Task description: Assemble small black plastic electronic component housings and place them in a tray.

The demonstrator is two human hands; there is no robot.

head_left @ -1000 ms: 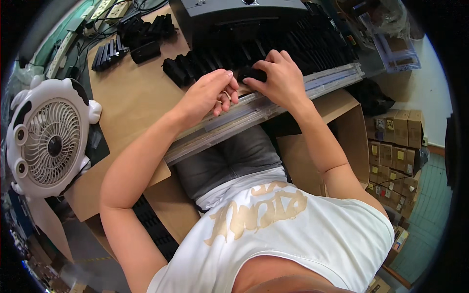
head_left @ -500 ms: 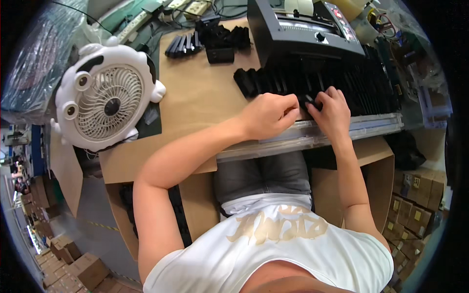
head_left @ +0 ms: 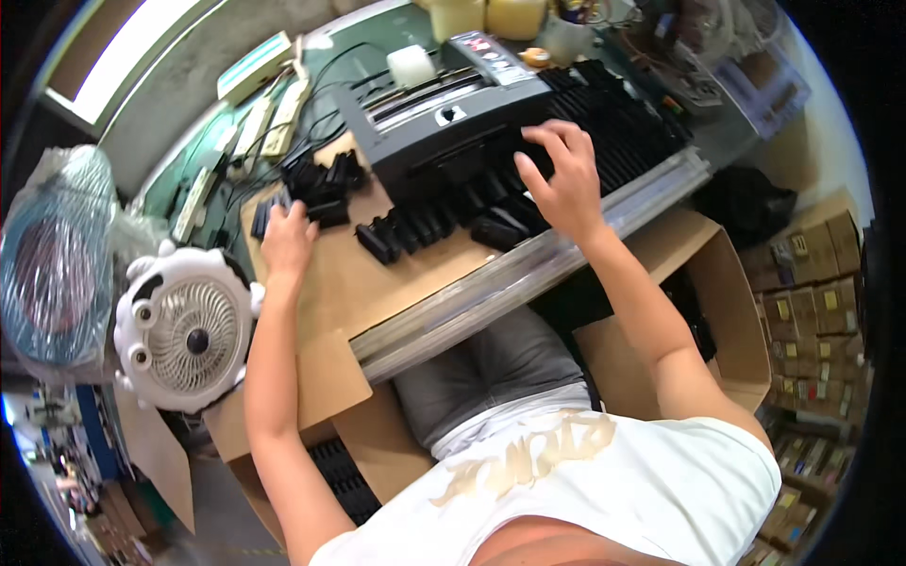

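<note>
My left hand (head_left: pixel 287 243) reaches to the far left of the cardboard sheet, its fingers curled over the end of a black plastic part (head_left: pixel 260 223) in a small group. Beside that group lies a heap of black parts (head_left: pixel 326 184). My right hand (head_left: pixel 564 184) hovers over the dense rows of black parts (head_left: pixel 618 132), fingers spread and nothing in them. In front of the dark grey machine (head_left: pixel 444 141), which carries a white roll (head_left: pixel 411 66), runs a row of black parts (head_left: pixel 406 229). One black part (head_left: pixel 498 233) lies apart, near the table's front edge.
A white animal-shaped fan (head_left: pixel 184 325) stands left of the cardboard sheet (head_left: pixel 340 274). Power strips (head_left: pixel 283 118) and cables lie behind. A clear plastic-wrapped strip (head_left: pixel 538 269) runs along the front edge. Open cardboard boxes (head_left: pixel 722 307) flank my legs; stacked cartons (head_left: pixel 807 321) stand at right.
The view has swung left. My left hand has left the front edge and gone to the black parts at far left. My right hand has lifted and spread its fingers.
</note>
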